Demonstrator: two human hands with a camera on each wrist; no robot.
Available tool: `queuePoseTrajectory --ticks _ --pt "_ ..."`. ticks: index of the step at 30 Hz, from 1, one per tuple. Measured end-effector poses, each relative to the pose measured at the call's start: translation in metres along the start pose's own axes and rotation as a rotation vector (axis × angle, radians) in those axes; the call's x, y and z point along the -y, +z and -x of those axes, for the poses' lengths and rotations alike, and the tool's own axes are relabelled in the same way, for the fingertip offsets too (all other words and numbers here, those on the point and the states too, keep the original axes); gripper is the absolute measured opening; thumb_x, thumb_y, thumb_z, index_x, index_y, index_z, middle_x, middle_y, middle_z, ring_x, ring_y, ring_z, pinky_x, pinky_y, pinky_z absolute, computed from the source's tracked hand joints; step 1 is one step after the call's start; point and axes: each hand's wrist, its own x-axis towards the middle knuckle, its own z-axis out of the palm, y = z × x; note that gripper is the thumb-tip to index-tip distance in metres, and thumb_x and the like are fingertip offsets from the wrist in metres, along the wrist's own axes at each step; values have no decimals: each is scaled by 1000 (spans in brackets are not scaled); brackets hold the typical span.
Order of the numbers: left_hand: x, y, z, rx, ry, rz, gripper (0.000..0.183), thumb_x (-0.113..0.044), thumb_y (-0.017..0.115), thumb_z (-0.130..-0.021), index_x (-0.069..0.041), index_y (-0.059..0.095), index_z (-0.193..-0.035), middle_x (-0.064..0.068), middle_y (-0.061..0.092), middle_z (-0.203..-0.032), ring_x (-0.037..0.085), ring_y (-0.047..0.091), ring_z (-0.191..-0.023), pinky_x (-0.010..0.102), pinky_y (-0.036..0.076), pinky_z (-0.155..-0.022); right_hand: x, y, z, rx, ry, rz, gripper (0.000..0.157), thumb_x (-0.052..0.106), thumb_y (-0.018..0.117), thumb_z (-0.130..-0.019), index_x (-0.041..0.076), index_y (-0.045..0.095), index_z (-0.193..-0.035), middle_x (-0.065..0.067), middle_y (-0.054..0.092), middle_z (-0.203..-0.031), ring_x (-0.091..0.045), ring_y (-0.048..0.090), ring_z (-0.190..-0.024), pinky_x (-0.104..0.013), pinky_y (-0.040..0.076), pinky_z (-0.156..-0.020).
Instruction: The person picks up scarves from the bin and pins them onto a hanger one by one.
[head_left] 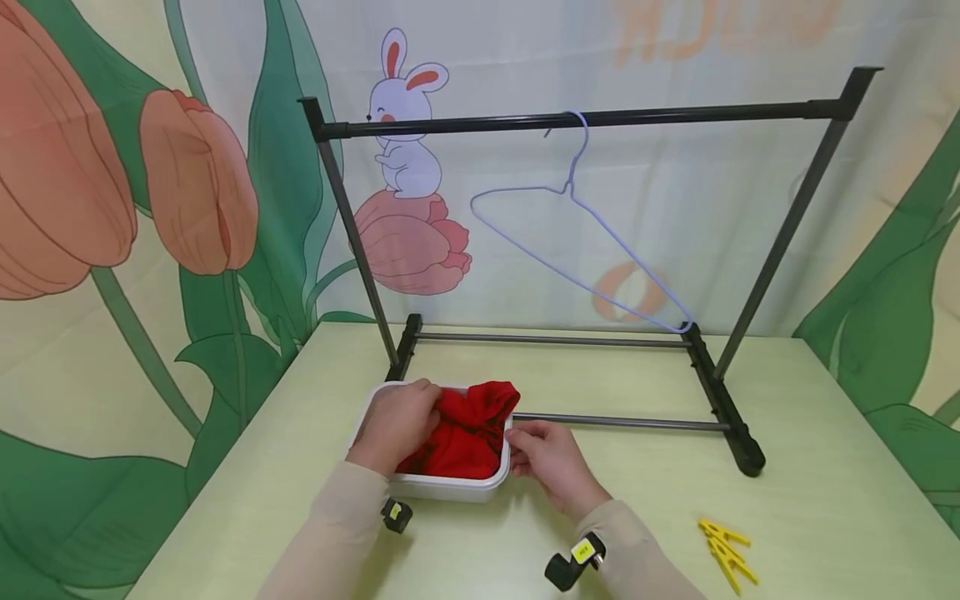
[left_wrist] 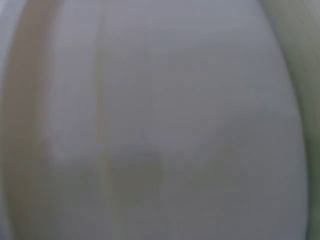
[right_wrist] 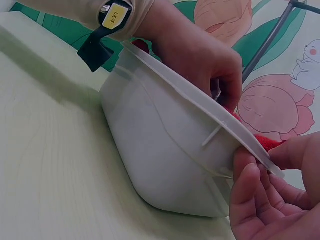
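Note:
A white plastic tub [head_left: 450, 489] stands on the table with a crumpled red cloth [head_left: 468, 442] inside, part of it rising above the back right rim. My left hand [head_left: 397, 421] reaches down over the left side of the tub, its curled fingers gripping the cloth; the fingertips are hidden. At the right side, my right hand [head_left: 553, 462] pinches the rim, thumb over the edge and fingers beneath it, as the right wrist view shows at the rim [right_wrist: 200, 105]. The left wrist view is filled by the blurred tub wall [left_wrist: 200, 100].
Behind the tub stands a black rack [head_left: 480, 125], its feet on the table. From its bar hangs a lavender wire hanger [head_left: 525, 246], tilted down to the right. Yellow clothespins [head_left: 727, 554] lie at the front right of the table [head_left: 637, 500]. A printed curtain closes off the back.

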Motion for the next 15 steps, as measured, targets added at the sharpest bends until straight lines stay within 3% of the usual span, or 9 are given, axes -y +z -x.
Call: queuePoseTrajectory --ticks 7,15 --pt "0 -31 9 -126 -17 177 12 -8 79 -96 -5 74 -107 9 72 -99 25 69 -86 42 65 -88 -1 0 1 2 -9 -1 17 4 66 -102 -9 68 -113 -5 67 -79 -13 61 -65 -23 55 -59" --pt "-9 -87 10 -319 -27 317 24 -5 78 -96 -4 74 -119 14 73 -111 30 70 -96 46 66 -92 1 0 1 7 1 9 22 5 65 -104 -11 66 -119 -5 67 -81 -13 61 -66 -22 55 -60"
